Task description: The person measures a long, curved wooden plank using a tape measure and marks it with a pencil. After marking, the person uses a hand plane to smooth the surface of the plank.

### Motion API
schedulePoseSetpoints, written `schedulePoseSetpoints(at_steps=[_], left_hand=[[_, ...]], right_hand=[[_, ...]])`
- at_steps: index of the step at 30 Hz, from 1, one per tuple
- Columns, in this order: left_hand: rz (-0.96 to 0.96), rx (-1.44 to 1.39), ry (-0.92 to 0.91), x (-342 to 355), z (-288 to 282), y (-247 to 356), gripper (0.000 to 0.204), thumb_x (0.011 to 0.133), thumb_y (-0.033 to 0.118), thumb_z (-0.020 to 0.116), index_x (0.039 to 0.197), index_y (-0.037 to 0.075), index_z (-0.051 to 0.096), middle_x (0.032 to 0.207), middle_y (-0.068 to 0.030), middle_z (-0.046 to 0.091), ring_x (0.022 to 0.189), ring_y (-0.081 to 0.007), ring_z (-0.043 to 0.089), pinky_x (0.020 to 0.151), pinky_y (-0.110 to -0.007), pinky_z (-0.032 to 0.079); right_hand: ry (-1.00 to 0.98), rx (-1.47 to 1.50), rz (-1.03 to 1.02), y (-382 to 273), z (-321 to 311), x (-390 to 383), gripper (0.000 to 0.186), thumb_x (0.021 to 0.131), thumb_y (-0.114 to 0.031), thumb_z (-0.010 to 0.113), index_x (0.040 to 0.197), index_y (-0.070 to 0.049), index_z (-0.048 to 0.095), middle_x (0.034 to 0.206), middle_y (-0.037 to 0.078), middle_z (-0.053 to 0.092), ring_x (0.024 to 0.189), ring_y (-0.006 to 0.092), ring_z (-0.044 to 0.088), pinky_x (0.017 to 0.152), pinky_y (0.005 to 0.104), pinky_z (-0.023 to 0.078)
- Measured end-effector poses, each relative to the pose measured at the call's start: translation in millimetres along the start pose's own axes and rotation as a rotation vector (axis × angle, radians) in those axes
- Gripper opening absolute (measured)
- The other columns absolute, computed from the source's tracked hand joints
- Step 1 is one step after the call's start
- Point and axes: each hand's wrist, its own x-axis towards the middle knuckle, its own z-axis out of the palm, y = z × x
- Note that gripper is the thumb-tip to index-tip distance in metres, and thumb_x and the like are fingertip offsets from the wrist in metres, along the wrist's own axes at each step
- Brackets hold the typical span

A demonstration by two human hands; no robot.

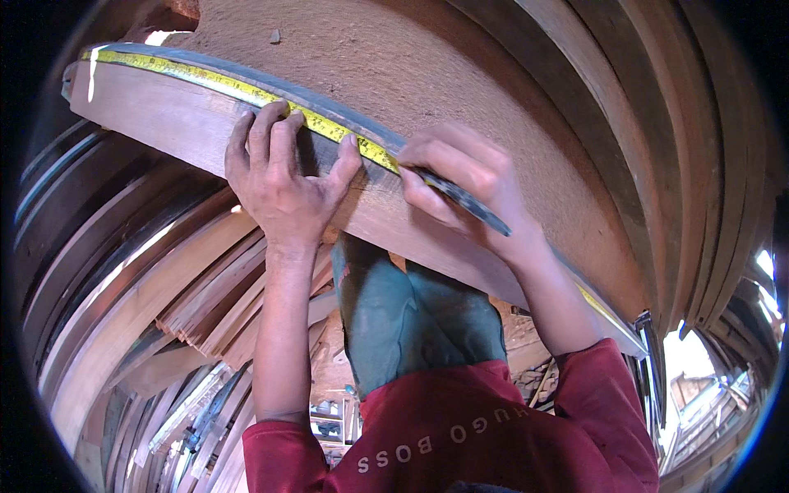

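Note:
A long wooden plank (156, 94) lies slanting in front of me, from the far left to the near right. Stretched along its far edge is a yellow tape measure (218, 82). The fingertips and thumb of my left hand (288, 185) are spread and press on the tape and the plank. My right hand (464, 177) is closed around a dark pencil (468, 204), its tip at the tape's edge. Beyond that hand, the tape shows again near the plank's right end, partly hidden by my right forearm.
Brown sawdust-like ground (353, 57) spreads beyond the plank. Curved dark boards (657, 123) stand at the right. More stacked boards (164, 271) fill the left side. Below the plank are my green trousers (411, 316).

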Motion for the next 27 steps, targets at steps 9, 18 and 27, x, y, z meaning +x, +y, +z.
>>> schedulePoseSetpoints(at_steps=[9,18,27], left_hand=[[0.027,0.015,0.005,2,2,5,0.047,0.069,0.039,0.082,0.099,0.005,0.065,0.115,-0.0114,0.063,0.114,-0.0351,0.054,0.099,-0.047,0.042],[0.049,0.038,0.016,2,0,5,0.048,0.069,0.037,0.082,0.099,0.004,0.065,0.114,-0.0134,0.064,0.114,-0.0338,0.056,0.099,-0.048,0.043],[0.093,0.08,0.031,3,1,5,0.046,0.07,0.037,0.082,0.096,0.004,0.065,0.112,-0.0131,0.064,0.111,-0.0319,0.058,0.098,-0.048,0.044]], right_hand=[[0.008,-0.024,-0.026,2,-4,0,0.011,0.076,-0.005,0.072,0.087,-0.002,0.069,0.086,0.012,0.068,0.078,0.0275,0.068,0.069,0.0365,0.055],[0.01,-0.018,0.027,4,-17,-27,0.011,0.076,-0.005,0.071,0.086,-0.003,0.068,0.086,0.012,0.068,0.079,0.0281,0.068,0.069,0.0368,0.055],[-0.042,-0.075,0.084,6,-36,-59,0.009,0.078,-0.008,0.073,0.085,-0.003,0.07,0.085,0.012,0.069,0.08,0.0276,0.069,0.071,0.0372,0.056]])
